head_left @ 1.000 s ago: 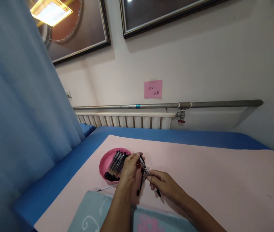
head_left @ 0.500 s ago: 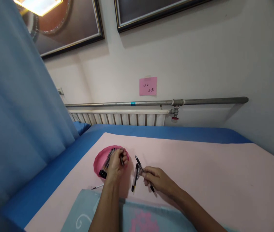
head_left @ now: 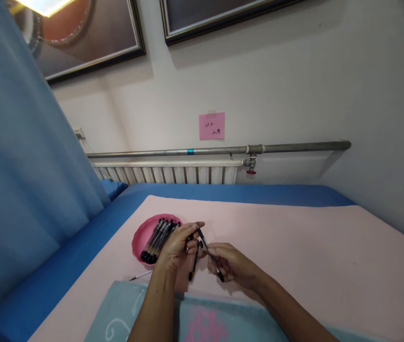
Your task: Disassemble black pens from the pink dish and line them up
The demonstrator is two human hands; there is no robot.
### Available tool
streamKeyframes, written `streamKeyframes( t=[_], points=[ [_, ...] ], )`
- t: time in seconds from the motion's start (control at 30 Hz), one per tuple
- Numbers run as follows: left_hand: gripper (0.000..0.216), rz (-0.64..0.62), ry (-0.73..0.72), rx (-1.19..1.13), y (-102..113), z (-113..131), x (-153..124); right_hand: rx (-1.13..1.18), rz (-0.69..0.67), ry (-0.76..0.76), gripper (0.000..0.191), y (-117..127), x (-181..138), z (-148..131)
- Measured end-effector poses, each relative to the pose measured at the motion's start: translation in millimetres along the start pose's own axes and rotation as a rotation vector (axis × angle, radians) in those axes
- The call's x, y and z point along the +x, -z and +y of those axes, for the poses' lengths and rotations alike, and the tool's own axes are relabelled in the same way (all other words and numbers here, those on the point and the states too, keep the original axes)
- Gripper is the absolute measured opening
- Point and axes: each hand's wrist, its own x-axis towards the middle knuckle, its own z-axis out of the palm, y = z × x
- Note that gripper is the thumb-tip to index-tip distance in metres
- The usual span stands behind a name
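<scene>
My right hand (head_left: 233,263) is closed on a pen (head_left: 209,254) with a clear barrel and black ends, held slanting over the pink mat (head_left: 294,256). My left hand (head_left: 180,244) is at the pen's upper end, thumb and forefinger touching it. A small black piece, seemingly a pen cap (head_left: 189,239), shows in its curled fingers, partly hidden. Between the hands, another pen (head_left: 193,267) with a yellow band lies on the mat. Left of my left hand, a round pink basket (head_left: 138,240) holds several black-capped pens (head_left: 157,240) side by side.
A thin white stick with a dark tip, like a pen refill (head_left: 140,275), lies below the basket. A light-blue patterned cloth (head_left: 237,318) covers the near edge. Blue curtain (head_left: 34,142) hangs at left; a radiator (head_left: 173,175) and pipe (head_left: 294,148) run along the wall behind.
My left hand has moved right from over the basket to the upper end of the pen in my right hand. More pens in the basket are now uncovered. The view has shifted slightly.
</scene>
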Motion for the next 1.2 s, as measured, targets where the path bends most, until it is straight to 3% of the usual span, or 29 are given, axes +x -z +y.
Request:
streamKeyframes(
  t=[0.17,0.57,0.77,0.97,1.1,1.2],
  points=[
    [0.032,0.009,-0.007,-0.067,0,-1,1,0.060,-0.029,-0.018,0.027,-4,-3,-6],
    [0.032,0.090,-0.085,-0.051,-2,-3,3,-0.074,0.016,0.055,0.023,-3,0,-3],
    [0.033,0.124,-0.140,-0.037,0,-4,7,-0.198,0.226,0.120,0.019,-5,4,-3],
    [0.033,0.135,-0.170,-0.085,5,-4,9,-0.004,0.034,0.111,0.031,-1,1,-3],
    [0.032,0.134,-0.184,-0.104,7,-4,10,-0.031,0.118,0.151,0.017,0,2,-2],
    [0.034,0.133,-0.181,-0.113,8,-5,10,0.046,0.175,0.153,0.016,-2,2,-3]
  ],
)
